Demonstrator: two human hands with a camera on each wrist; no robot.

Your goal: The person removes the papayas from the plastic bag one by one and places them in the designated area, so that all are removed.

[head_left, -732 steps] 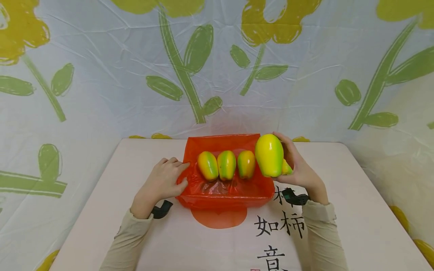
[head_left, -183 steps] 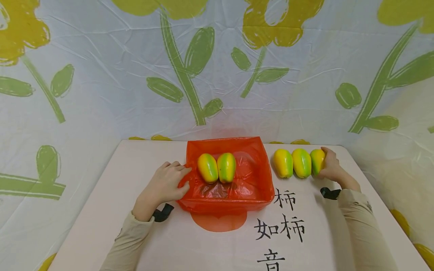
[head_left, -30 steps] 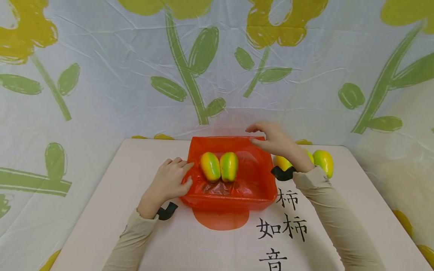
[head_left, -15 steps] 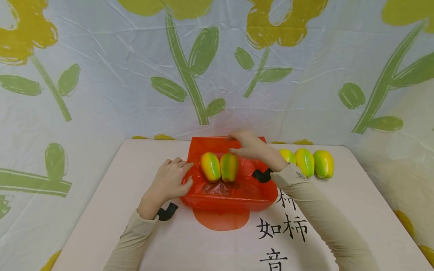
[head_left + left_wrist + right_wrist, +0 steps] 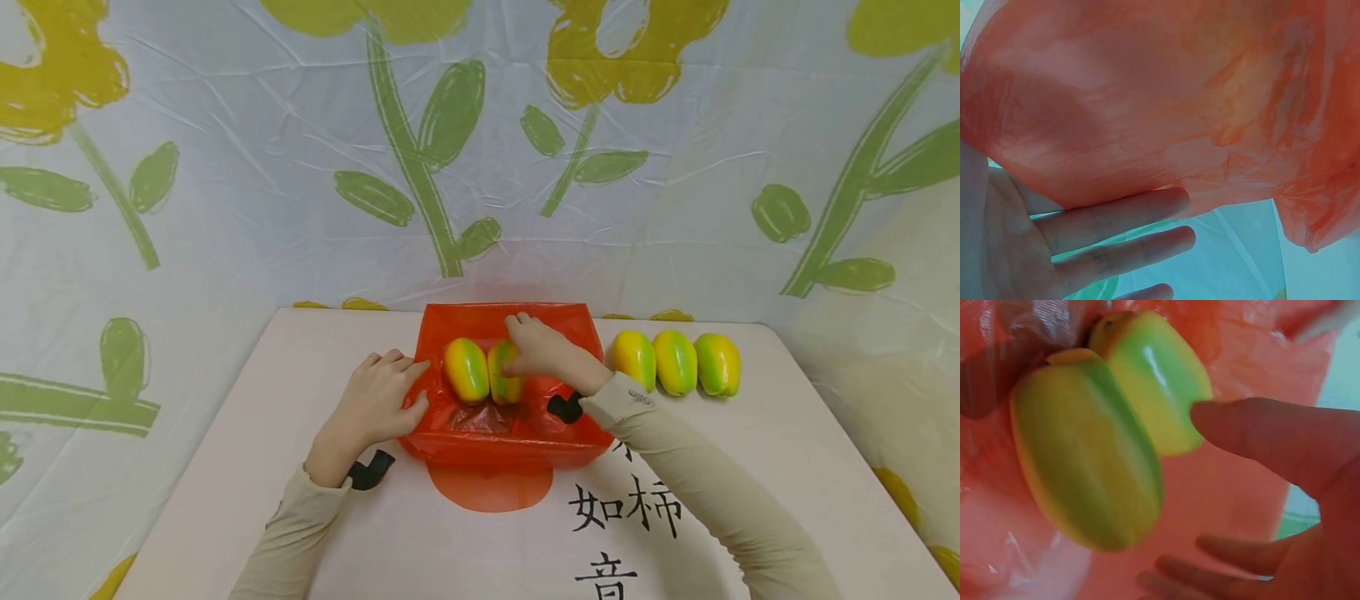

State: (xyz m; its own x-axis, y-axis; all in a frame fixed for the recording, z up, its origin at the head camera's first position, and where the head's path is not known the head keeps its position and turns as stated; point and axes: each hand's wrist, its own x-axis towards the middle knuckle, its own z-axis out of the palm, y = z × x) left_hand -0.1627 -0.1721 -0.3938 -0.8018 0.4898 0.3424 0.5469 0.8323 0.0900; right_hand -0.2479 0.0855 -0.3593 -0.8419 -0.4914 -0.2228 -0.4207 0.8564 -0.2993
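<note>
A red plastic bag (image 5: pixel 581 429) stands with its mouth spread wide. Inside, two glossy oblong fruits, yellow with green streaks, lie side by side: a left fruit (image 5: pixel 465 371) and a right fruit (image 5: pixel 504 385). My right hand (image 5: pixel 543 348) reaches into the bag over the right fruit and partly covers it. In the right wrist view its thumb (image 5: pixel 1254 428) and fingers (image 5: pixel 1235 553) are spread, with the thumb tip overlapping the farther fruit. My left hand (image 5: pixel 371 404) rests at the bag's left side, its fingers (image 5: pixel 1122 215) straight along the outside of the plastic.
Three similar fruits (image 5: pixel 675 362) lie in a row on the pale table (image 5: pixel 780 467), right of the bag. Black brush characters (image 5: pixel 652 508) and an orange shape (image 5: pixel 491 487) mark the tabletop. A flower-printed cloth (image 5: pixel 660 208) hangs behind and at the sides.
My right hand, holding a fruit 24 seconds ago, let go of another in the right-hand row. Since then it has come left and down into the bag. My left hand stays at the bag.
</note>
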